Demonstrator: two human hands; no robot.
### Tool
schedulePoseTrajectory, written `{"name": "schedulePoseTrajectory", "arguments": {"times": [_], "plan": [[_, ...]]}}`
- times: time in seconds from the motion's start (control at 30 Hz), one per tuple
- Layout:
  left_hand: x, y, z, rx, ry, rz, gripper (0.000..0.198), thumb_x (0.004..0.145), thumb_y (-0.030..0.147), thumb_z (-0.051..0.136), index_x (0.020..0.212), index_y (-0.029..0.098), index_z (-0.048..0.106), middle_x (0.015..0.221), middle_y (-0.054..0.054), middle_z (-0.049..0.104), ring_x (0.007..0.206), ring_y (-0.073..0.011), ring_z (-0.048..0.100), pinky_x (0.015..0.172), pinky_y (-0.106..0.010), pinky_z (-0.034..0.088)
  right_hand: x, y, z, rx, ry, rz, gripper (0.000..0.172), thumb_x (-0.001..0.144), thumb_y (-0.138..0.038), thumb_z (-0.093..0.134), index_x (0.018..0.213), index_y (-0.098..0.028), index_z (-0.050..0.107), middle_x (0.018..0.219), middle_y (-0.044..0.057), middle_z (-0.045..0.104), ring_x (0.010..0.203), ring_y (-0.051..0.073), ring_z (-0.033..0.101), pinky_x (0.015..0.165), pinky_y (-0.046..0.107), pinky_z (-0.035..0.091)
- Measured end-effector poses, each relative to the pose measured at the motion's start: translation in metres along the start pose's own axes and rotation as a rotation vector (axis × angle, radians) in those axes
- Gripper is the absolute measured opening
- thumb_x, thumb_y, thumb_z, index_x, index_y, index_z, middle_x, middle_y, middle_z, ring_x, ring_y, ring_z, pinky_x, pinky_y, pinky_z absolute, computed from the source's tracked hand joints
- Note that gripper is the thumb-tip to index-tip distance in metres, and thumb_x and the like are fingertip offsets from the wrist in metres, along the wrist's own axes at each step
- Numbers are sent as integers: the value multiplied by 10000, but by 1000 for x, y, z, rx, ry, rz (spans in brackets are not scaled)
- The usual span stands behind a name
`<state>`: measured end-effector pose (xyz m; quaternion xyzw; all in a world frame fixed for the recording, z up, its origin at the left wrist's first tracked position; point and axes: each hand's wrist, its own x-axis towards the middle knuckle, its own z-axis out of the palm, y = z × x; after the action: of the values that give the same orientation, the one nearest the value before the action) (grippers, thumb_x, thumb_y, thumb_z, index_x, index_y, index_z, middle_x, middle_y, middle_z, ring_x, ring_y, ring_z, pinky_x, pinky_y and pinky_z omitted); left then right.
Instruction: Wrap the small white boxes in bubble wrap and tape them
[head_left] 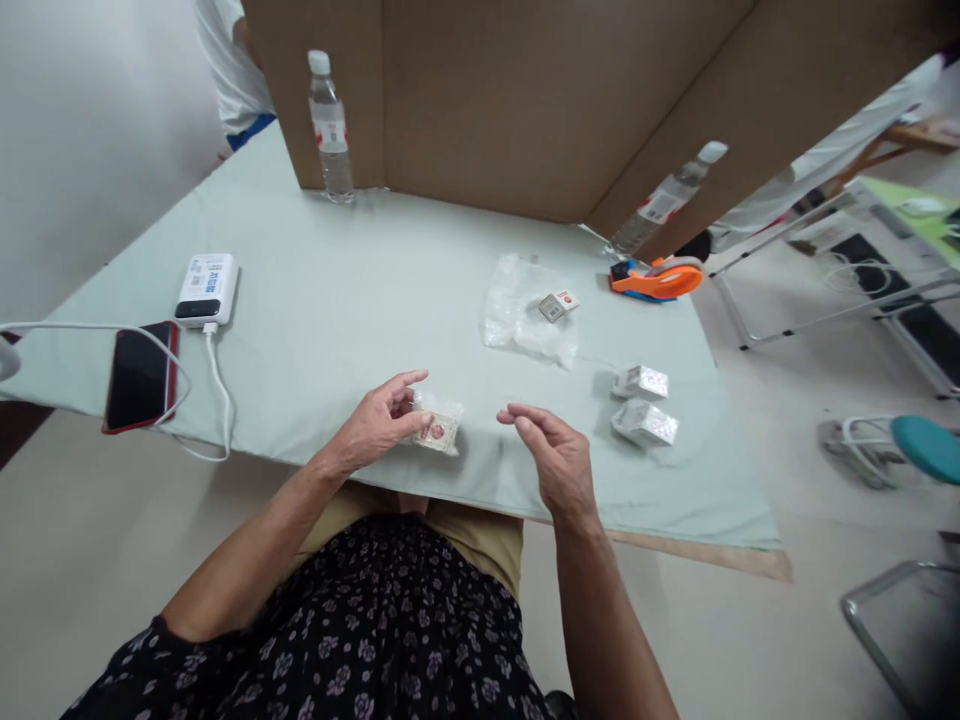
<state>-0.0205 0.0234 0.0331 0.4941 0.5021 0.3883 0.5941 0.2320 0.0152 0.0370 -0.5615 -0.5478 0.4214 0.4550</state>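
My left hand is at a small box wrapped in clear bubble wrap near the table's front edge. Its thumb lies over the box's left side, while the index finger reaches out above it. To the right of that box, my right hand hovers over the cloth, fingers stretched toward the left and thumb close to them; nothing shows in it. Farther right sit two wrapped boxes, one just behind the other. An unwrapped small box rests on a sheet of bubble wrap beyond my hands.
An orange tape dispenser lies at the right. Two water bottles stand against a cardboard panel. At the left are a white power bank, its cable and a phone. A person's sleeve shows behind.
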Motion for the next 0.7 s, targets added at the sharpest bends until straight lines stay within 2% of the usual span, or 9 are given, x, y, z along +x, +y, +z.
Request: {"name": "schedulePoseTrajectory", "arguments": {"times": [0.13, 0.33, 0.43, 0.53, 0.7], "plan": [[8, 6, 26, -72, -41, -40, 721, 736, 323, 739, 1400, 147, 518, 858, 13, 517, 802, -117, 508, 764, -265, 413, -29, 19, -16, 44, 63, 59, 235, 828, -400, 733, 1001, -243, 758, 1006, 56, 789, 978, 228, 717, 948, 423, 539], [44, 4, 94, -100, -85, -88, 679, 749, 348, 716, 1358, 110, 531, 844, 5, 560, 754, -120, 535, 710, -253, 409, -58, 34, -52, 11, 442, 38, 222, 858, -402, 707, 978, -220, 750, 989, 65, 778, 971, 225, 712, 950, 422, 535], [70, 4, 131, 6, -112, -105, 648, 785, 340, 681, 1363, 96, 522, 824, 1, 565, 706, -122, 522, 654, -250, 397, -76, 39, -75, -57, 562, 21, 230, 865, -394, 702, 995, -211, 749, 1009, 75, 773, 983, 229, 707, 958, 428, 530], [99, 8, 165, 130, -110, -85, 638, 818, 335, 656, 1391, 98, 505, 817, -8, 578, 690, -132, 520, 655, -257, 409, -93, 45, -93, -128, 625, 14, 229, 869, -386, 696, 1004, -209, 751, 1015, 80, 771, 972, 230, 705, 938, 423, 537], [137, 15, 214, 366, -134, -54, 623, 846, 335, 643, 1408, 107, 504, 1025, -97, 677, 855, -197, 621, 808, -298, 464, -108, 51, -104, -199, 655, 28, 233, 872, -387, 680, 1004, -210, 754, 1011, 88, 768, 964, 250, 704, 919, 441, 548]]}}
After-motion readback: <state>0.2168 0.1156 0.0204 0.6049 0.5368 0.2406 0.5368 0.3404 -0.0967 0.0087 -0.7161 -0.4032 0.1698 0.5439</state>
